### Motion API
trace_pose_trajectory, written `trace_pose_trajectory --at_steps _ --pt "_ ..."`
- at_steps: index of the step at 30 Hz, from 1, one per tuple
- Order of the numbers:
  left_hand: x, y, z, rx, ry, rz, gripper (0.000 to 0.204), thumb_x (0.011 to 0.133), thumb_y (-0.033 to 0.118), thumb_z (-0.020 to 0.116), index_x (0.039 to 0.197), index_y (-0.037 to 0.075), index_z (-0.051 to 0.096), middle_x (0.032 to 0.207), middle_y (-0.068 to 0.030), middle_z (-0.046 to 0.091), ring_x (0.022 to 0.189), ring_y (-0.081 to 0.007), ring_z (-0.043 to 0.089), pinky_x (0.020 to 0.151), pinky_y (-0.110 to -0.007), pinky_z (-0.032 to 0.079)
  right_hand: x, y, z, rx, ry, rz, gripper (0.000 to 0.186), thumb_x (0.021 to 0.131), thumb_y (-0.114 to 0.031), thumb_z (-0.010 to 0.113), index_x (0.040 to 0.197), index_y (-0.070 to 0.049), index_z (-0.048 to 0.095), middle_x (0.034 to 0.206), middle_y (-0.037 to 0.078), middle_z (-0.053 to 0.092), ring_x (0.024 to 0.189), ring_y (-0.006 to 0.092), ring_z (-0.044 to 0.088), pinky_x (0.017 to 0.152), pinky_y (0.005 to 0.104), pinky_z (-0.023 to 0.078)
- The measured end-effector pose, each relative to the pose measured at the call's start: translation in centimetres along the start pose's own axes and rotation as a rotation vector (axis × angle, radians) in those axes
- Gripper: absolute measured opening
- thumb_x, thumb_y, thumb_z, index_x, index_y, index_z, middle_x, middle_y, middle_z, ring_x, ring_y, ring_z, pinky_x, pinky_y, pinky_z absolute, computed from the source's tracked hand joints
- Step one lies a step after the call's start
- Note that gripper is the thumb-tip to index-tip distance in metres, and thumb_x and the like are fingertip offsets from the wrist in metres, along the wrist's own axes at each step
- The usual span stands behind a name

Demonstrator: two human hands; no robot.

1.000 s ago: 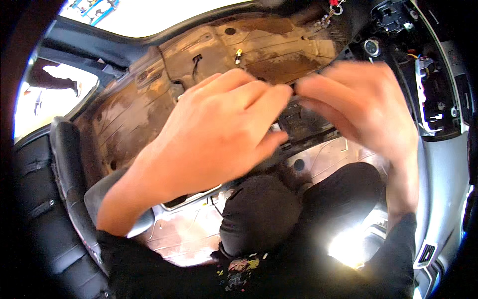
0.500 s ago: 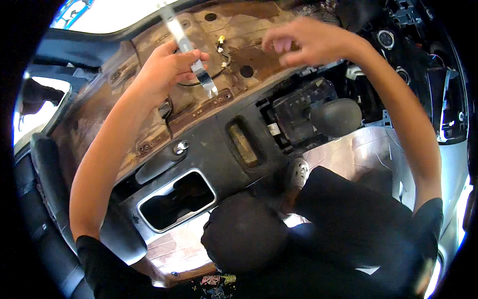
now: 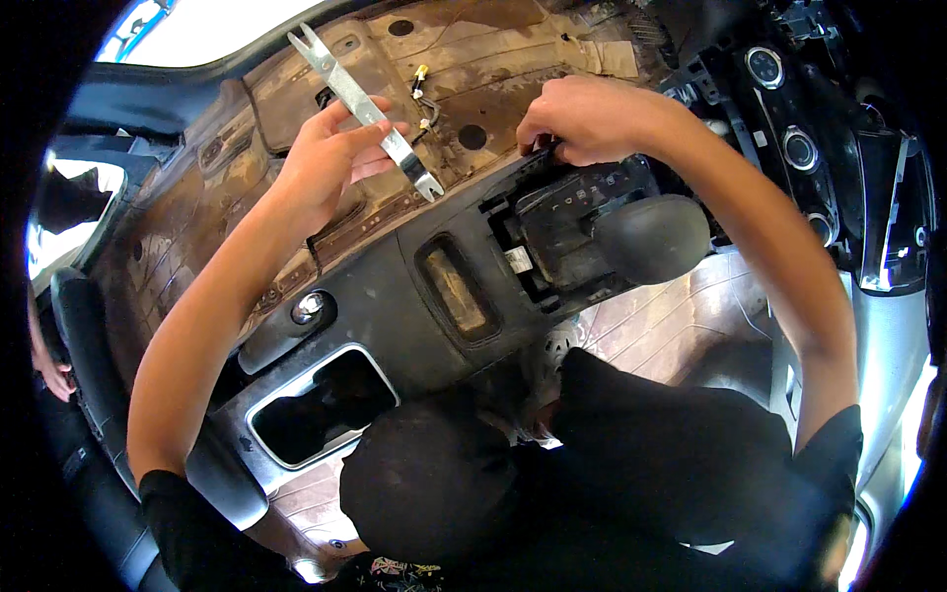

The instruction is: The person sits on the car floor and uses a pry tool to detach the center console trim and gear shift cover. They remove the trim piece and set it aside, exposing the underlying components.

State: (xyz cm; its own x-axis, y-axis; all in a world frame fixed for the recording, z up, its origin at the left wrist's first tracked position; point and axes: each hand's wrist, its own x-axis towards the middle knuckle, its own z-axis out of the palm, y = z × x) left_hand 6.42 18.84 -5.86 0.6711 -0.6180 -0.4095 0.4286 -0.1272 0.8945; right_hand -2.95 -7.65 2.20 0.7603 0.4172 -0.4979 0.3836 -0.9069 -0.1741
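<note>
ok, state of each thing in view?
left hand: closed on pry tool
right hand: fingers curled at console edge, grip unclear
pry tool: held slanted, forked ends exposed
shifter base: frame exposed
yellow-ended connector: loose
floor: uncarpeted, stained

We have room over the brown floor [image 3: 503,69] beyond the console [image 3: 395,291], but the forked silver tool [image 3: 345,92] in our left hand [image 3: 330,153] slants through it. The round knob [image 3: 659,240] juts up at the console's front; our knees [image 3: 429,479] crowd its near side.
</note>
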Motion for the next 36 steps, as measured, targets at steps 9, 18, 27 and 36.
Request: trace_pose_trajectory --at_steps 9,18,27,36 --pt "-1.0 0.5 -0.4 0.058 0.037 -0.040 0.034 0.093 0.019 0.068 0.122 0.006 0.055 0.108 -0.0110 0.070 0.090 -0.0154 0.069 0.077 -0.029 0.056 -1.2 -0.5 2.5 -0.040 0.252 0.052 0.021 0.070 -0.002 0.065 0.089 -0.006 0.073 0.082 0.019 0.069 0.085 0.0386 0.066 0.078 0.0477 0.053" --pt "0.0 0.9 -0.1 0.184 0.041 -0.148 0.030 0.092 0.026 0.069 0.110 0.002 0.062 0.097 -0.0109 0.072 0.079 -0.0145 0.070 0.068 -0.027 0.058 -2.5 -0.7 4.8 0.136 0.516 0.083 0.028 0.074 -0.005 0.067 0.102 -0.006 0.071 0.101 0.014 0.070 0.096 0.0341 0.066 0.085 0.0459 0.052" --pt "-0.7 1.6 -0.3 0.130 -0.032 -0.169 0.029 0.095 0.027 0.065 0.101 -0.001 0.064 0.097 -0.0159 0.071 0.078 -0.0190 0.070 0.069 -0.032 0.060 -8.6 -1.1 6.4 0.151 0.594 0.183 0.035 0.075 -0.005 0.071 0.109 -0.006 0.069 0.122 0.021 0.063 0.109 0.0402 0.063 0.092 0.0492 0.051" --pt "-0.8 2.5 -1.1 0.270 -0.109 -0.095 0.029 0.090 0.024 0.067 0.090 -0.004 0.069 0.089 -0.0183 0.073 0.069 -0.0182 0.069 0.066 -0.028 0.055 -9.9 0.2 8.5 0.194 0.469 0.100 0.038 0.080 -0.010 0.067 0.117 -0.004 0.063 0.127 0.022 0.060 0.123 0.0439 0.054 0.099 0.0581 0.045"
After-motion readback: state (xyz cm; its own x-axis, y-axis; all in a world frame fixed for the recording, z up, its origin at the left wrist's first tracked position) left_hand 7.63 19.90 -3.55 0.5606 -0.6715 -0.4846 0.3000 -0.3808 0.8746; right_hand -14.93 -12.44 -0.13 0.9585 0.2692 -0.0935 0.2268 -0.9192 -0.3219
